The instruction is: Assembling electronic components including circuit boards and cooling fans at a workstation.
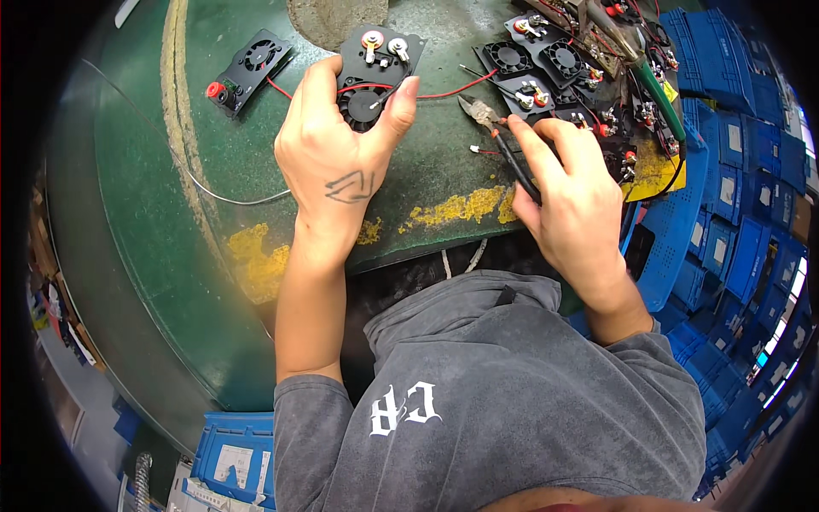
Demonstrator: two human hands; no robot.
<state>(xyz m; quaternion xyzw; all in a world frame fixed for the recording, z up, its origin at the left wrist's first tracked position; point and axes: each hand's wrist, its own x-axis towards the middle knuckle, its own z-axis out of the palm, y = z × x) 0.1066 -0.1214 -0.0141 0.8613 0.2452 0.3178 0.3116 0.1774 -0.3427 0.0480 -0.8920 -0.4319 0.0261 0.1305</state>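
My left hand is closed around a black fan panel, thumb on the right edge and fingers on the left. Two screw terminals, one with a red ring, stand on the panel's far part, and a round fan shows under my palm. Red and black wires run across it. My right hand grips a pair of cutting pliers with dark handles; the jaws point up and left, apart from the panel. Just beyond the jaws lie several more fan panels.
Another fan panel with a red terminal lies at the left on the green table. A thin grey wire curves across the left side. A green-handled tool rests at the right, near stacked blue crates.
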